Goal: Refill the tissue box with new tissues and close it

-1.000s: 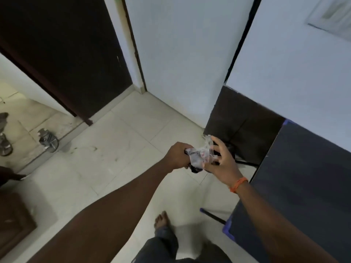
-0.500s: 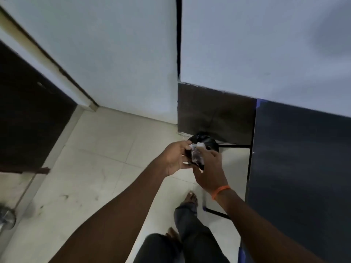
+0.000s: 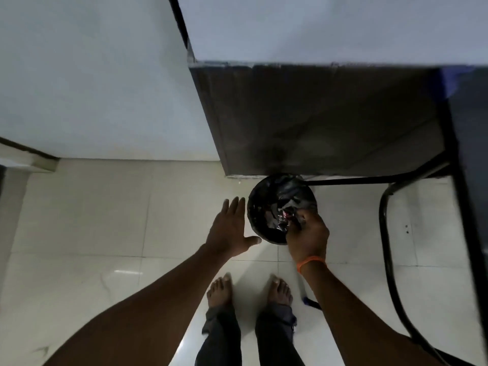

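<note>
A small round black bin (image 3: 255,207) with a black liner stands on the floor right in front of my feet. My right hand (image 3: 309,235), with an orange band at the wrist, reaches over the bin's right rim. Its fingers are closed on a crumpled clear plastic wrapper (image 3: 283,221) that sits inside the bin's mouth. My left hand (image 3: 229,228) hovers flat just left of the bin, fingers spread and holding nothing. No tissue box or tissues show in this view.
A dark panel (image 3: 330,114) stands against the white wall right behind the bin. A dark table edge (image 3: 472,180) and its black tube frame (image 3: 385,233) run along the right. Pale floor tiles (image 3: 105,220) stretch to the left. My bare feet (image 3: 220,289) stand below the bin.
Both hands held the wrapper together before. My view has swung down over the bin, my right hand has carried the wrapper into it, and my left hand has let go and spread.
</note>
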